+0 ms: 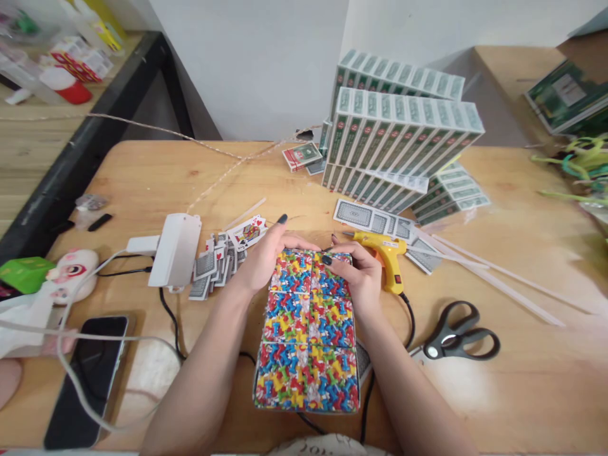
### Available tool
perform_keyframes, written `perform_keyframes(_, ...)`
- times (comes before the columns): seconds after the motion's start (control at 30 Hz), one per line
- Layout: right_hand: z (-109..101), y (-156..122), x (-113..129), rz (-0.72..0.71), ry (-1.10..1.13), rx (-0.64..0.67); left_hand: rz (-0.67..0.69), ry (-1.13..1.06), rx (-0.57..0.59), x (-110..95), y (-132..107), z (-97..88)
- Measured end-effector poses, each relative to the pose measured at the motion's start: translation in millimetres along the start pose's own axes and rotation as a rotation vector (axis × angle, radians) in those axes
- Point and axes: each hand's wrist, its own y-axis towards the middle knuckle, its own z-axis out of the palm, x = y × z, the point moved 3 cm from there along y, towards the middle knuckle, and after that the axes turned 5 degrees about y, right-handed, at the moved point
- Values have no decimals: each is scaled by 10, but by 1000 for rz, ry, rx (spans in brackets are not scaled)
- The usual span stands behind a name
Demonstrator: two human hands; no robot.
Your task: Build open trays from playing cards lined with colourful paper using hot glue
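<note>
A rectangular block faced with six colourful patterned cards (306, 329) lies in front of me, its far end between my hands. My left hand (263, 253) grips the far left corner, its thumb raised and its fingers along the far edge. At the far right corner, my right hand (363, 275) presses its thumb on the top, with other fingers curled behind the edge and partly hidden. Just beyond that hand lies a yellow glue gun (392, 253). Loose playing cards (218, 266) are heaped left of the block.
Stacked green card boxes (399, 139) stand at the back. Black-handled scissors (458, 335) and clear glue sticks (513, 285) lie to the right. A white power strip (175, 250), cables and a phone (90, 380) occupy the left. A cord (218, 171) crosses the back left.
</note>
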Motion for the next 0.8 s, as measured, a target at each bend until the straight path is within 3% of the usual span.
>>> perform_keyframes(0.13, -4, -1, -4, 0, -9, -1, 73, 257, -115, -14, -3, -18)
perform_keyframes(0.27, -9, -6, -11, 10, -19, -10, 96, 426, -135, 34, 14, -22)
perform_keyframes(0.8, 0, -11, 8, -6, 11, 2, 206, 585, -120, -55, 7, 7)
